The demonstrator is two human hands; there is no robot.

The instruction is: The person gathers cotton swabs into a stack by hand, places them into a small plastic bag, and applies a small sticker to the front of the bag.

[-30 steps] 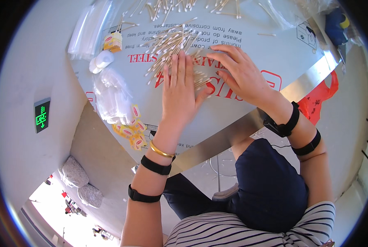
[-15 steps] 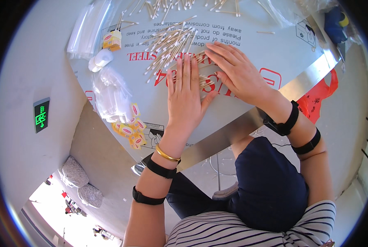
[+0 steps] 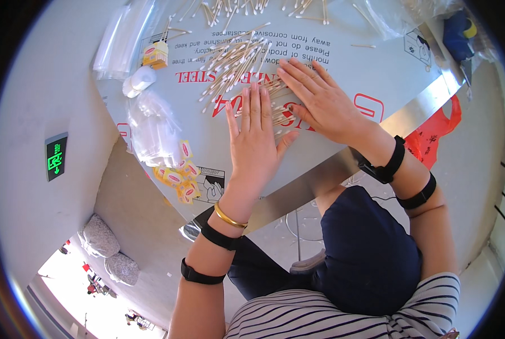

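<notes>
A loose heap of wooden cotton swabs (image 3: 236, 63) lies spread on a steel table (image 3: 371, 68) covered in printed film. My left hand (image 3: 256, 138) lies flat, palm down, fingers together, its fingertips at the near end of the heap. My right hand (image 3: 320, 99) lies flat beside it, fingers spread, covering swabs that stick out under the palm. Neither hand grips anything. More swabs (image 3: 230, 8) are scattered along the far edge.
Clear plastic bags (image 3: 153, 127) and small yellow-and-red packets (image 3: 176, 178) lie at the table's left. A stack of clear sleeves (image 3: 122, 42) and a yellow box (image 3: 155, 55) sit further back. A red bag (image 3: 438, 133) hangs below the right edge.
Both hands have slid toward me across the table, dragging swabs under them; the left hand moved slightly right.
</notes>
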